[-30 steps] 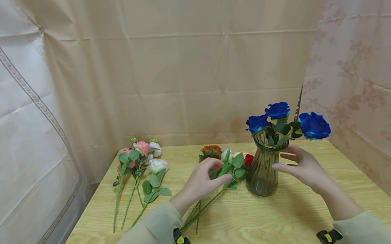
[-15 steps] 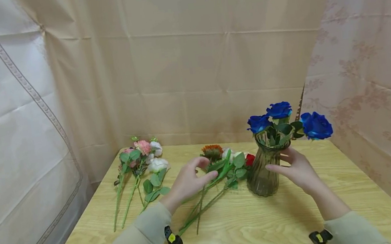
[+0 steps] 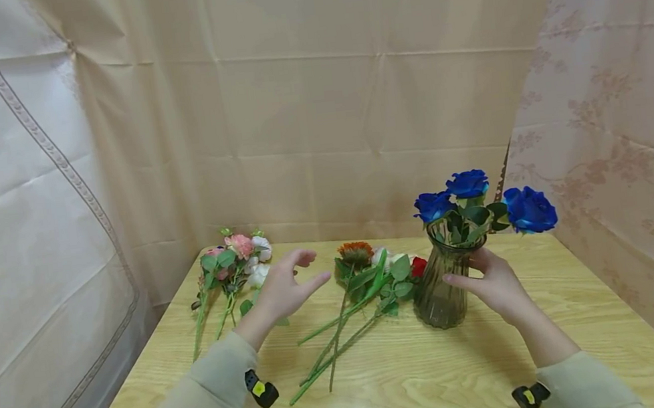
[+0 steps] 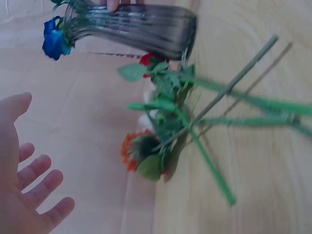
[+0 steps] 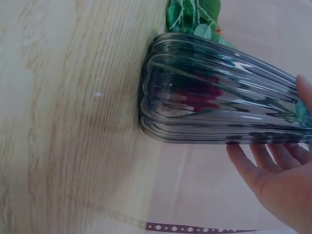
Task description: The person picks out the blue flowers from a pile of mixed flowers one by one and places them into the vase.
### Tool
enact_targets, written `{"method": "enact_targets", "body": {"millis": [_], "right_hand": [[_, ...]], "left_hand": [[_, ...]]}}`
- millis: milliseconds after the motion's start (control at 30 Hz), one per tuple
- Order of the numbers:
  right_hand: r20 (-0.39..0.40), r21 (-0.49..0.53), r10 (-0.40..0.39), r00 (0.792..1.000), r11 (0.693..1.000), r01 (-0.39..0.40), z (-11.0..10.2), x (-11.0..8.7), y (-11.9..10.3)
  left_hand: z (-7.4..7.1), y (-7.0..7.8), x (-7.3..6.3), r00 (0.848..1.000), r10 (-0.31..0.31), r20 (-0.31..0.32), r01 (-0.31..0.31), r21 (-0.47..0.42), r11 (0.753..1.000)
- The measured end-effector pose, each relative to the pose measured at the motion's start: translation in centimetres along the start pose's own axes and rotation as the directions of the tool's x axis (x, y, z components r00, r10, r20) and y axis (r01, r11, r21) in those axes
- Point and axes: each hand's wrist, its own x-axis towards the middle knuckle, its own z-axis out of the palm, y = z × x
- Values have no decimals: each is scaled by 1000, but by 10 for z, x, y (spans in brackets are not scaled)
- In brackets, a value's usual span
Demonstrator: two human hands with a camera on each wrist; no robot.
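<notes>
A ribbed, smoky glass vase [image 3: 442, 295] stands upright on the table's right side with blue roses [image 3: 530, 209] in its mouth. My right hand [image 3: 498, 285] holds the vase around its narrow upper part. In the right wrist view, its fingers [image 5: 263, 161] touch one side of the glass and the thumb lies on the other. My left hand [image 3: 283, 290] hovers with nothing in it, fingers spread and relaxed, between two groups of cut flowers. In the left wrist view, an orange flower [image 4: 130, 153] and crossing green stems lie beside the vase.
At the left lie pink flowers [image 3: 239, 246] and white flowers [image 3: 259, 275], partly covered by my left hand and sleeve. A red flower [image 3: 418, 267] lies against the vase. A beige curtain [image 3: 304, 112] hangs behind the wooden table [image 3: 432, 380].
My left hand has moved left, away from the orange flower and green stems, towards the pink and white flowers. My right hand has come slightly left and closed in on the vase.
</notes>
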Motion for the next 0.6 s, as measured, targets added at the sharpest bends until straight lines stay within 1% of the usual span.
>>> {"method": "enact_targets", "body": {"millis": [167,333,500,600], "right_hand": [[7,-10,-3,1000,1000,3,0,2,3],[23,-9,3,1000,1000,-2,-1,4,4],[36,3,14,999,1000,-14,-3,4,5],[43,3,22,999,1000,-23,-3,4,6]], "left_hand": [[-22,-4,2,999,-18,-41,21,72,997],[-46,-11,2,995,-42,-90,52,111,992],[-63,-21,-1,991,-69,-118,87,155,984],[-71,-29,-4,984,-94,-154,122,183,976]]}}
